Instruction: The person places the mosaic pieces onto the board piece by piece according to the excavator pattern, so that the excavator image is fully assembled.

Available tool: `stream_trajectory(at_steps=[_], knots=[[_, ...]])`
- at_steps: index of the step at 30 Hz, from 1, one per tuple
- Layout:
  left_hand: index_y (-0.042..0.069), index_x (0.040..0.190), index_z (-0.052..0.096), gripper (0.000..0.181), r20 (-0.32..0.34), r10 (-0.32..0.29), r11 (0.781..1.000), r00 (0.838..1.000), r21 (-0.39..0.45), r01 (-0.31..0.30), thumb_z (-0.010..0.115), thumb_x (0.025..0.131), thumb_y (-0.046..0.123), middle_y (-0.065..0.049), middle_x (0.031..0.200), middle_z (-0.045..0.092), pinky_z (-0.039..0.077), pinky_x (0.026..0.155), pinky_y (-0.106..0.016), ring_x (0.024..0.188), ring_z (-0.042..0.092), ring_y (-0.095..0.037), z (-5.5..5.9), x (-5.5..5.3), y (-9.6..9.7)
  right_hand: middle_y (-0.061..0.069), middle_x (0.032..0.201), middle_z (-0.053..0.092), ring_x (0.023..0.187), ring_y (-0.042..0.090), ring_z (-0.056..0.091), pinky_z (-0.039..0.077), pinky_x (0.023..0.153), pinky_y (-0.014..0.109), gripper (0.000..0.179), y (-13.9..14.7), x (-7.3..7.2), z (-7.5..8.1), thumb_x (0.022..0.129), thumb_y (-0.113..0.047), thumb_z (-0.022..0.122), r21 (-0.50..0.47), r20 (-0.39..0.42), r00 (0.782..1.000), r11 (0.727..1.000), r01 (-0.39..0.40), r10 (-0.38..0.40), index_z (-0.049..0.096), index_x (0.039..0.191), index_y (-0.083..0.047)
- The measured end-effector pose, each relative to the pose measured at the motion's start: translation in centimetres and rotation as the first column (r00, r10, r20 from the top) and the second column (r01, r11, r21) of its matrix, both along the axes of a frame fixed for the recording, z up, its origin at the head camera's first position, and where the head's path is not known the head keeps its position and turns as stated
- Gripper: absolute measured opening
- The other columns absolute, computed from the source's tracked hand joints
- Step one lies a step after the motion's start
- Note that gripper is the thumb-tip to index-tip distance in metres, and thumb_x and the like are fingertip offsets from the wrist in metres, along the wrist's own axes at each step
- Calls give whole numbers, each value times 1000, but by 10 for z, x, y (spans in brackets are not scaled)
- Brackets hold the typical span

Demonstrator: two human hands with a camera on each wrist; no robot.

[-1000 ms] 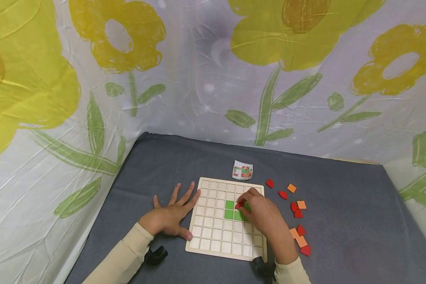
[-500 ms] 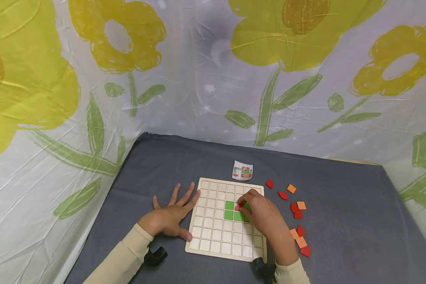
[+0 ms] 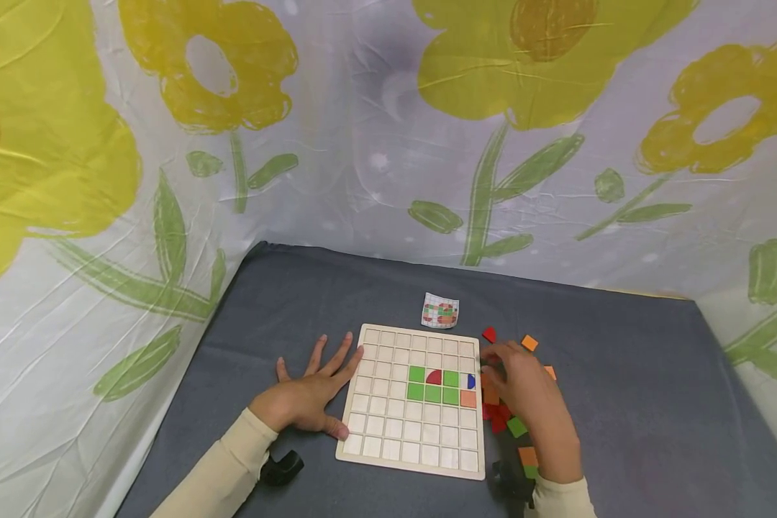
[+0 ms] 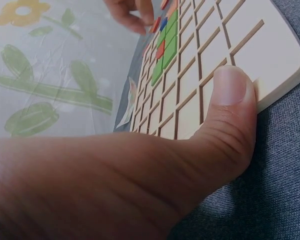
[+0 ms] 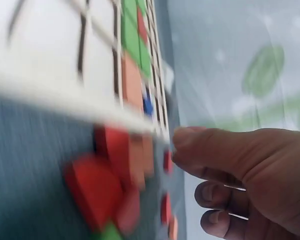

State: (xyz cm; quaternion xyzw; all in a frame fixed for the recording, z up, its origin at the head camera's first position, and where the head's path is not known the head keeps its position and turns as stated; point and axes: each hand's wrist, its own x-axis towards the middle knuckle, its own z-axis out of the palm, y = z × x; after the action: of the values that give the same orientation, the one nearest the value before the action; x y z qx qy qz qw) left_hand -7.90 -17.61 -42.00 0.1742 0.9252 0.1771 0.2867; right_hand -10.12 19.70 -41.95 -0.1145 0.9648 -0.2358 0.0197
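A pale wooden grid board (image 3: 395,429) lies on the dark cloth. In its cells sit several green square tiles (image 3: 432,393), one red quarter-circle tile (image 3: 434,378), an orange square tile (image 3: 468,398) and a partly blue tile (image 3: 470,381). My left hand (image 3: 303,398) spreads its fingers along the board's left edge, its thumb (image 4: 232,100) pressing near the front corner. Just off the board's right edge hovers my right hand (image 3: 527,392), fingers loosely bent above loose tiles. Between its thumb (image 5: 195,142) and fingers no tile shows in the right wrist view.
Loose red tiles (image 3: 499,419), orange tiles (image 3: 528,456) and a green tile (image 3: 516,426) lie right of the board, some hidden under my right arm. Behind the board is a small pattern card (image 3: 440,311). A flower-printed curtain (image 3: 356,180) hangs beyond the table.
My right hand has let go of the red quarter-circle tile, which now lies in its cell, and moved right off the board. The left hand has stayed in place.
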Motion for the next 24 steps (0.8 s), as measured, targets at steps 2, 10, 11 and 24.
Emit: stream_trajectory(at_steps=[2, 10, 11, 24], knots=[[31, 172, 1, 136, -6, -2, 1000, 1000, -2, 2, 89, 72, 58, 2, 177, -18, -11, 98, -94, 160, -22, -40, 0, 0, 0, 9, 114, 70, 85, 20, 65, 55, 69, 38, 26, 16, 0, 1, 95, -7, 79, 16, 1, 1000, 999, 28, -28, 75, 121, -6], [29, 172, 3, 135, -10, -3, 1000, 1000, -4, 3, 90, 74, 56, 0, 178, -17, -8, 99, -95, 160, -22, -41, 3, 1, 3, 14, 115, 64, 95, 32, 65, 59, 84, 53, 30, 56, 4, 5, 95, 2, 74, 73, 104, 992, 995, 64, -71, 73, 125, 1], [29, 172, 3, 134, -13, -3, 1000, 1000, -7, 3, 90, 73, 56, 0, 178, -17, -8, 99, -95, 160, -21, -41, 3, 1, 3, 15, 117, 64, 98, 34, 65, 59, 86, 54, 32, 59, 4, 5, 95, 3, 74, 75, 122, 990, 995, 65, -74, 72, 127, 0], [28, 173, 4, 136, -33, -4, 999, 999, -37, 3, 90, 71, 58, 0, 178, -15, -5, 99, -95, 161, -19, -42, 4, 2, 3, 16, 120, 61, 109, 40, 68, 57, 87, 57, 33, 72, 8, 3, 94, -2, 78, 47, 158, 983, 995, 90, -97, 73, 126, -2]])
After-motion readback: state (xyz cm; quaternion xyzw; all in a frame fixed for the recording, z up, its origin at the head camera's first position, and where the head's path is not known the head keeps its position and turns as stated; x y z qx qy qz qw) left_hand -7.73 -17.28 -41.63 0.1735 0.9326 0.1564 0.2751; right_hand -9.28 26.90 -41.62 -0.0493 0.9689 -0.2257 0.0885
